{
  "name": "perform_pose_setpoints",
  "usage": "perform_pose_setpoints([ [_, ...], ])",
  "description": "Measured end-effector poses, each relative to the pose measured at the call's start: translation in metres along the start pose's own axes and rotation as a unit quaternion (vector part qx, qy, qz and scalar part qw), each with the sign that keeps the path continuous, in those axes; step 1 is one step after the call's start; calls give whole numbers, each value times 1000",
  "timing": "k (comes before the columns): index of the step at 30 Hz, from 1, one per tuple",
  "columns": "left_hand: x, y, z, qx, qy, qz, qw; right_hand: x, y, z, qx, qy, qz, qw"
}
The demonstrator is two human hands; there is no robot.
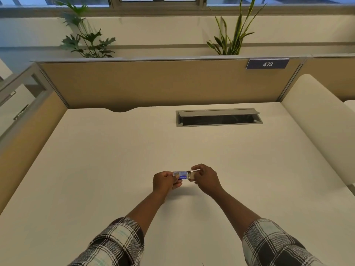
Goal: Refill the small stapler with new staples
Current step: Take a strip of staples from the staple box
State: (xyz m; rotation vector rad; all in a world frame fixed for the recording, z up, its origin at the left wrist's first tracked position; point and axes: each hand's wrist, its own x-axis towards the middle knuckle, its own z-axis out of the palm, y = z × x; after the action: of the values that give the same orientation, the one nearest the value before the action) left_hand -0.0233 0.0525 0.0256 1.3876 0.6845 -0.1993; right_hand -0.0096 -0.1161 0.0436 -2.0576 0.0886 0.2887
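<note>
Head view: left hand [165, 180] and right hand [206, 178], grips clamped on staple box [181, 175], above bare mid-desk [115, 160].

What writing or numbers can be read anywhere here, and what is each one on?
"473": white digits on the dark blue sign at the top edge of the desk partition.
Print on the small blue and white box held between the left hand and right hand: too small and blurred to read.
No other text shows.
</note>
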Motion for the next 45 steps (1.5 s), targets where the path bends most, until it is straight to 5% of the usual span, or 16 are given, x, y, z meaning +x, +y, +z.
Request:
perform_pose_setpoints([
  [23, -4, 2, 10, -37, 34, -46, 998, 3, -19, 11, -182, 31, -37, 982],
  [45, 5, 1, -19, -54, 65, -45, 995, 7, -8, 6, -104, 75, 50, 990],
])
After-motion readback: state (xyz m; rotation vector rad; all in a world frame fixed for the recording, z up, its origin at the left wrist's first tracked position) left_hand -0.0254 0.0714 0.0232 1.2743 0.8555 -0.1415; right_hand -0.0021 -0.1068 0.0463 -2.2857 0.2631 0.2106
